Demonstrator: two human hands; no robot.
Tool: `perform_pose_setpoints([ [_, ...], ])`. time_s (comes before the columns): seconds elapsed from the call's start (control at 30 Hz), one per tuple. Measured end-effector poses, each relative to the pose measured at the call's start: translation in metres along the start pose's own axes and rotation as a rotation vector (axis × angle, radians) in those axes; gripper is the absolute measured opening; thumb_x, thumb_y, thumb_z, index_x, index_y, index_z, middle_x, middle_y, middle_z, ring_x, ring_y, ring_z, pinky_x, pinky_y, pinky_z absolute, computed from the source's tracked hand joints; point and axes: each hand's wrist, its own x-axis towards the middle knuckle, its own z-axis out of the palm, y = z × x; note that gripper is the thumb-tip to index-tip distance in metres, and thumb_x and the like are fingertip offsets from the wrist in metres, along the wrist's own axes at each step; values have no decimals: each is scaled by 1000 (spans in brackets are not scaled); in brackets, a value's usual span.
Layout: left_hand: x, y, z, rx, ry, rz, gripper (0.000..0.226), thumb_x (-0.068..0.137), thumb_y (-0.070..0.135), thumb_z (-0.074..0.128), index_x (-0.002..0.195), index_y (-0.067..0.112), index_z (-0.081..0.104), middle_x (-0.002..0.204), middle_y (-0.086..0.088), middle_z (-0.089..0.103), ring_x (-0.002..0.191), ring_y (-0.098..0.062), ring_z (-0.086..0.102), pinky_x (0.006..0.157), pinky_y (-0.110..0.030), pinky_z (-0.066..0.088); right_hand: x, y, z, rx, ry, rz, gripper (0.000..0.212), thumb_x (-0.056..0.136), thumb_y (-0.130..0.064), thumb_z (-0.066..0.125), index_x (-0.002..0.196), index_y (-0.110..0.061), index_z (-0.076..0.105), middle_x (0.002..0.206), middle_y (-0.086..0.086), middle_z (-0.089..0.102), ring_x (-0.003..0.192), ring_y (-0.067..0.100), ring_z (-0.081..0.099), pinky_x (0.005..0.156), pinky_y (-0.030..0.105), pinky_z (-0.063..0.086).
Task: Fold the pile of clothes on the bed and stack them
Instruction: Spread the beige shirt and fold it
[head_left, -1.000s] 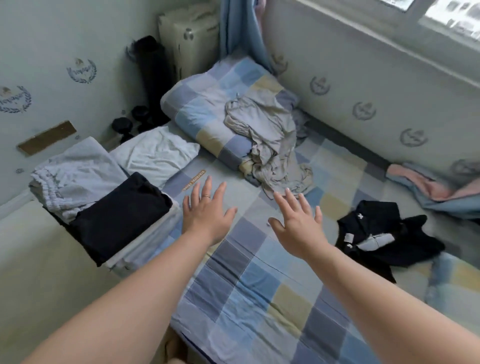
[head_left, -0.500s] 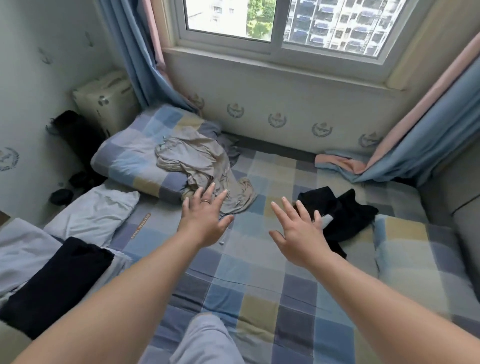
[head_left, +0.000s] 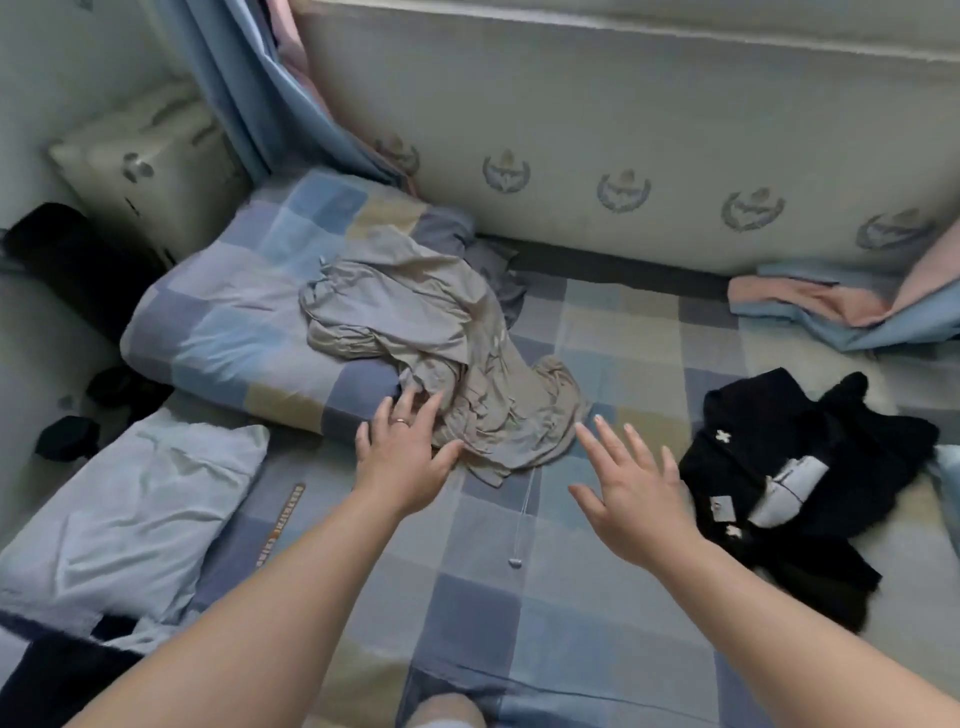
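Both hands were out over the bed (head_left: 519, 597), and the step in hand looked like the pick-up of the next piece to fold. The grey garment (head_left: 441, 332) lay crumpled half on the checked pillow (head_left: 234, 322), spilling off the pillow's right end onto the sheet. The left hand (head_left: 402, 457) was spread wide with straight fingers, its tips at the garment's edge by the pillow's front corner and nothing gripped. The right hand (head_left: 631, 493) was just as wide and empty, hovering over bare sheet right of the pillow, beside the garment's lowest fold.

A black garment (head_left: 810, 467) waited well to the right of the pillow (unfolded too, so the job was far from over). A pale folded cloth (head_left: 130, 509) sat just in front of the pillow.

The next move would call for both hands to pinch the grey cloth and draw it clear of the pillow onto flat sheet, minding the loose drawstring (head_left: 522, 519).
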Motion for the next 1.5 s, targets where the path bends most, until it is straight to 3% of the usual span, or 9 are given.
perform_pose_setpoints([
  [0.2, 170, -89, 71, 91, -97, 63, 77, 96, 59, 50, 158, 42, 8, 169, 2, -6, 154, -30, -6, 123, -54, 7, 158, -46, 117, 58, -223, 45, 69, 103, -52, 35, 158, -41, -6, 166, -15, -12, 155, 20, -8, 123, 52, 7],
  [0.4, 310, -126, 103, 198, -60, 121, 100, 86, 59, 68, 154, 52, -6, 166, 4, -20, 152, -40, 3, 118, -58, 22, 272, -60, 183, 117, -238, 74, 78, 99, -53, 46, 157, -44, -6, 166, -16, -9, 154, 20, -6, 121, 52, 18],
  [0.57, 356, -149, 145, 237, -80, 130, 101, 88, 50, 64, 155, 47, -11, 159, 0, 24, 130, -37, 46, 97, -53, 39, 334, -56, 223, 181, -249, 90, 100, 88, -55, 65, 153, -51, -10, 166, -12, -16, 153, 29, -11, 121, 55, 19],
  [0.7, 377, -154, 159, 232, -73, 136, 77, 95, 35, 53, 157, 46, 9, 151, -1, 34, 123, -38, 53, 95, -50, 41, 365, -60, 249, 211, -304, 43, 91, 85, -49, 69, 154, -53, 10, 168, -2, -6, 153, 38, -2, 124, 47, 14],
  [0.8, 388, -160, 159, 149, -35, 143, 57, 97, 33, 48, 149, 51, 33, 145, 2, 43, 119, -37, 55, 94, -44, 43, 375, -62, 255, 95, -177, 31, 56, 93, -28, 61, 146, -35, 46, 161, 7, 29, 143, 38, 34, 116, 42, 33],
  [0.87, 386, -161, 155, 108, -24, 132, 45, 99, 32, 46, 141, 50, 47, 140, 4, 48, 120, -35, 53, 94, -44, 42, 375, -63, 251, 84, -35, 13, 31, 90, -19, 59, 120, -18, 68, 126, 8, 58, 113, 34, 57, 89, 39, 49],
  [0.97, 364, -145, 147, 125, 21, 145, 34, 101, 31, 45, 130, 42, 57, 130, 4, 53, 122, -32, 44, 96, -47, 36, 365, -60, 243, 171, 74, 84, 18, 87, -3, 54, 93, -9, 70, 96, 9, 62, 91, 34, 61, 73, 39, 50],
  [1.23, 238, -62, 196, 111, -23, 345, 23, 99, 26, 46, 117, 29, 60, 116, 0, 60, 110, -32, 54, 80, -39, 36, 237, 18, 211, 201, 99, 220, 7, 84, -9, 62, 82, -8, 68, 84, 14, 68, 85, 36, 61, 67, 35, 41],
  [1.5, 44, 53, 287, 123, -488, 592, 17, 93, 20, 50, 102, 22, 64, 111, -6, 66, 106, -34, 62, 72, -37, 38, 17, 154, 236, 197, -12, 571, 11, 81, -13, 66, 71, -17, 61, 75, 6, 61, 79, 31, 55, 67, 39, 48],
])
